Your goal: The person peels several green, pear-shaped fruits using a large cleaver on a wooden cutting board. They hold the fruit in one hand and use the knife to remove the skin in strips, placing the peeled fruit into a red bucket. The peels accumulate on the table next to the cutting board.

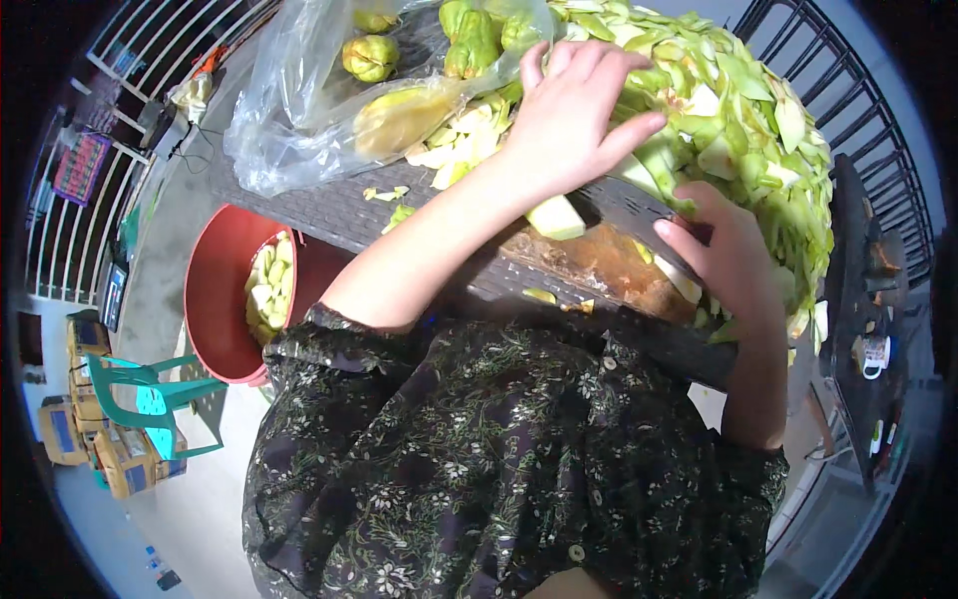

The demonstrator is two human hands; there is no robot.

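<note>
My right hand (724,243) grips a wide-bladed knife (632,210) by its handle, and the blade reaches left over a worn wooden cutting board (591,258). Beside the blade on the board sits a pale cut piece of chayote (556,218). My left hand (576,112) is spread palm down, thumb and fingers apart, above the near edge of a large heap of sliced chayote (737,97). What lies beneath its palm is hidden. A smaller pile of cut pieces (471,138) lies left of this hand.
A clear plastic bag (292,90) with whole chayotes (473,45) lies at the back left of the dark woven-textured table (314,202). Below its left edge stands a red bucket (217,292) with pale slices (271,284). A green plastic chair (153,397) and a mug (876,356) are farther off.
</note>
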